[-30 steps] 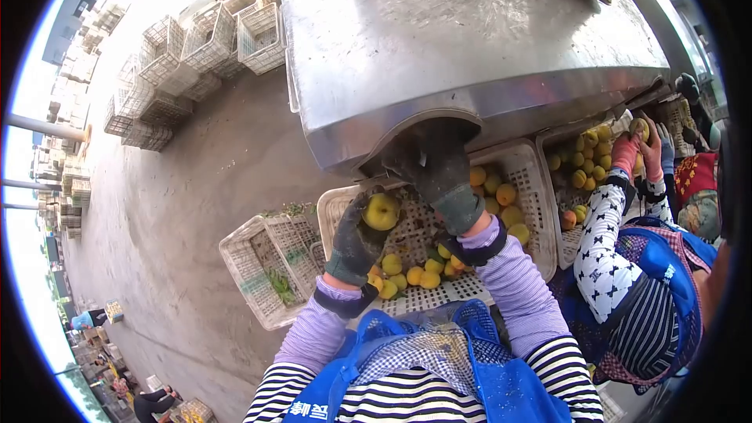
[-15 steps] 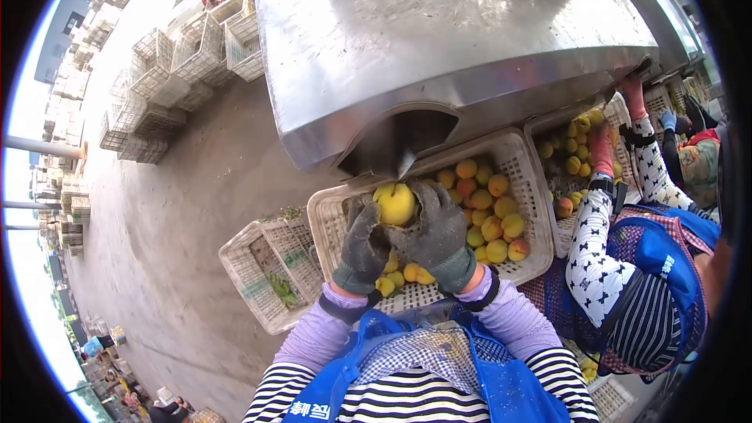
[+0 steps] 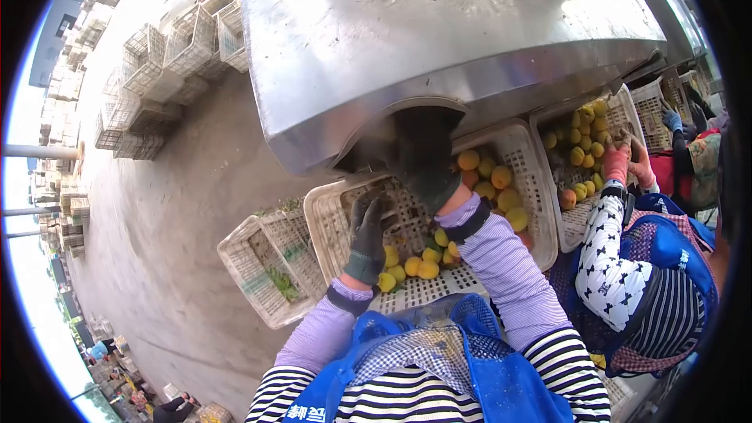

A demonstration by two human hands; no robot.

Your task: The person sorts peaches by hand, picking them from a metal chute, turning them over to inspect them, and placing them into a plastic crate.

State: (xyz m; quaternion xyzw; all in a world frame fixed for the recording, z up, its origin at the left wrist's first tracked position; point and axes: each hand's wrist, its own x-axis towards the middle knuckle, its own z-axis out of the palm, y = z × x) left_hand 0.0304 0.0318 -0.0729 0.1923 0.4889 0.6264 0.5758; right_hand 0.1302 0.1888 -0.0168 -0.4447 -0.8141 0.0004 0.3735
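My left hand, in a dark grey glove, hovers over the left part of a white plastic crate. Its fingers are loosely bent and apart, with nothing seen in them. My right hand, gloved the same way, reaches into the dark rounded opening at the front of a metal machine. Shadow hides its fingers and anything they might hold. Yellow peaches lie along the crate's near side, and more, some blushed red, are heaped at its right beyond my right forearm.
Left of my crate stand pale crates with green leaves inside. On the right, a co-worker's pink-gloved hands are over another crate of peaches. Stacked crates stand across the concrete floor. The machine's metal edge overhangs my crate.
The yellow peach between my hands is out of sight. My right hand has moved up into the machine's opening, while my left stays over the crate. The co-worker's hands have come together.
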